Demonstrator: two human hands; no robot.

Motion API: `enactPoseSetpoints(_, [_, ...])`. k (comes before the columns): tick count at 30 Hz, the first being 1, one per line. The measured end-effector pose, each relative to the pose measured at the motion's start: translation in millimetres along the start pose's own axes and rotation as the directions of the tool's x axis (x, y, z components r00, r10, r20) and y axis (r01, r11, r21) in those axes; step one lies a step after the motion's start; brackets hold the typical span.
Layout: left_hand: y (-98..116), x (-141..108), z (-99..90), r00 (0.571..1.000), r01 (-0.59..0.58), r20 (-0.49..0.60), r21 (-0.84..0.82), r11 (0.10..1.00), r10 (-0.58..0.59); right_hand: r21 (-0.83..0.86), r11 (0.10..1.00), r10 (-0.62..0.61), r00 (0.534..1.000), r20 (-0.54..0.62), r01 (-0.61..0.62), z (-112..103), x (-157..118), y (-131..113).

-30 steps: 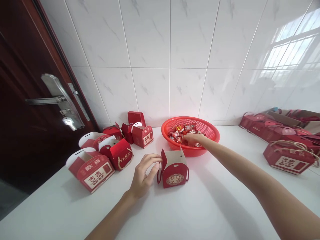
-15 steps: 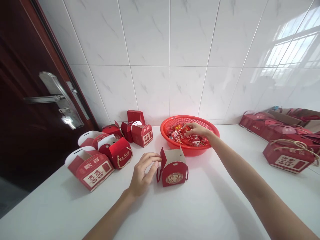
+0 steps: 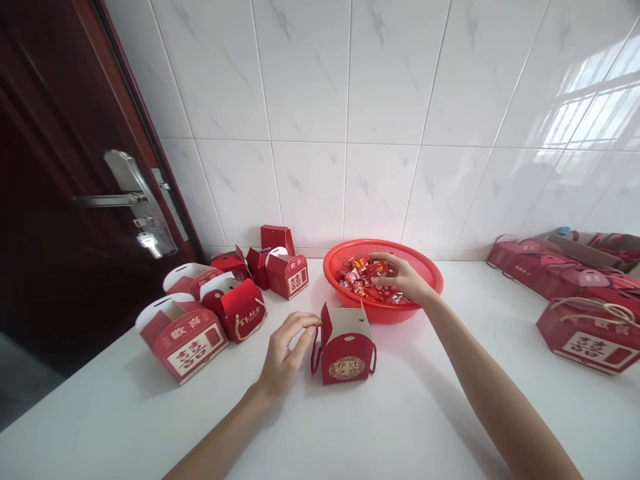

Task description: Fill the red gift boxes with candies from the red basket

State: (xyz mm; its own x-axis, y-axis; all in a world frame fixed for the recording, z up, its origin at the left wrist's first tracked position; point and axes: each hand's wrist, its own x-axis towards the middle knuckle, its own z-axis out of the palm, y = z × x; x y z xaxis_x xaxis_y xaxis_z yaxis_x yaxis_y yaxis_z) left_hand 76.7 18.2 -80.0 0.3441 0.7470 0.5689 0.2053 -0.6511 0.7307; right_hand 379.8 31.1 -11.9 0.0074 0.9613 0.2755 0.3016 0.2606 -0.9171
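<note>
White tiled wall (image 3: pixel 307 180) is spanning the upper frame, with a white worktop (image 3: pixel 360 440) running below it. One open red box (image 3: pixel 347 347) is standing upright at lower centre, its flaps rising, its pale interior showing, and a dark red cord hanging at either side. Left hand (image 3: pixel 284 353) is resting just left of it, fingertips meeting the near-left flap edge. Left grip is curving loosely, thumb and forefinger sitting close together; cannot tell whether they are pinching flap or cord. Behind the box, right of centre, a red plastic basin (image 3: pixel 393 313) is holding wrapped candies (image 3: pixel 357 277). Right hand (image 3: pixel 404 279) is reaching in over them from the right. Right grip is staying part-open, thumb and fingers spreading around a red-wrapped piece; cannot tell whether it is being held. Mid-left, a cluster of red cartons (image 3: pixel 193 343) is standing, several gaping at the top. At far right, a twine-tied carton (image 3: pixel 590 333) is sitting before a row of red cartons (image 3: pixel 530 263). Dark door (image 3: pixel 50 133) is filling the upper left, keys (image 3: pixel 150 243) hanging from its lock.
</note>
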Motion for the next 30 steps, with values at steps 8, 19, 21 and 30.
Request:
enactPoseSetpoints(8, [-3,15,-3.8,0.990,-0.041,-0.136,-0.035,0.999,0.036,-0.039,0.993,-0.111,0.987,-0.118,0.107,7,0,3])
enactPoseSetpoints(19, [33,109,29.2,0.982,-0.031,0.189,0.023,0.999,0.027,0.125,0.986,-0.114,0.993,-0.006,0.114,22,-3,-5])
enactPoseSetpoints(21, [33,119,39.5,0.958,0.039,0.286,-0.013,0.999,-0.034,0.126,0.985,-0.121,0.993,-0.008,0.121,24,-4,-8])
enactPoseSetpoints(30, [17,125,53.5,0.932,0.228,0.341,-0.297,0.927,-0.120,0.300,0.954,0.016,1.000,-0.018,-0.010,21,-4,-7])
